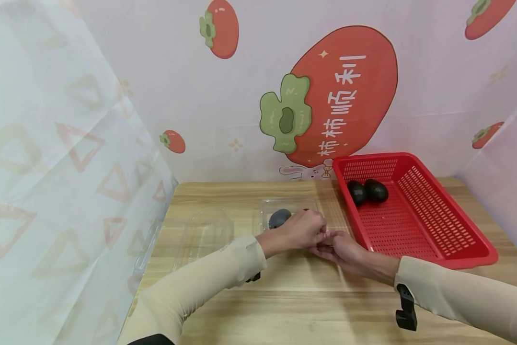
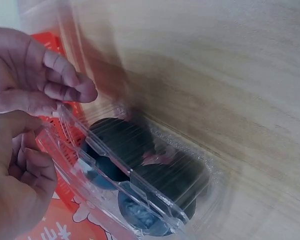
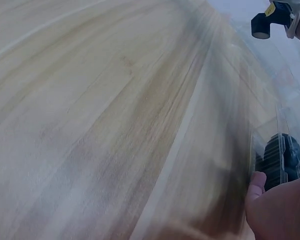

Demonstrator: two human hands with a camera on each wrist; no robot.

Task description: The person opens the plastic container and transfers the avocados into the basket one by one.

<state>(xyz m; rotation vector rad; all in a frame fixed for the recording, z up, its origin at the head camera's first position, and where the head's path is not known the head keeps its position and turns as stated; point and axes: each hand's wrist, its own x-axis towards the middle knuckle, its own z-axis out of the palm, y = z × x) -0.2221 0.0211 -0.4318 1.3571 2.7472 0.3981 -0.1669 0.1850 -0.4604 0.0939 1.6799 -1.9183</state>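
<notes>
clear box (image 2: pixel 134 171) lies end-on at left hand (image 1: pixel 299 228) and right hand (image 1: pixel 343 249) fingertips (image 2: pixel 48 106)

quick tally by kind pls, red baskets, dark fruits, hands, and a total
Red basket: 1
Dark fruits: 4 (2 in the red basket, 2 in the clear pack)
Hands: 2 (left hand, right hand)
Total: 7

The right hand (image 3: pixel 280 210) holds its thumb at the edge of a clear plastic container (image 3: pixel 272 156) enclosing dark rounded objects (image 3: pixel 292 150); wood-grain tabletop (image 3: pixel 115 120) spreads leftward, a black wrist-worn device (image 3: pixel 262 25) above.
</notes>
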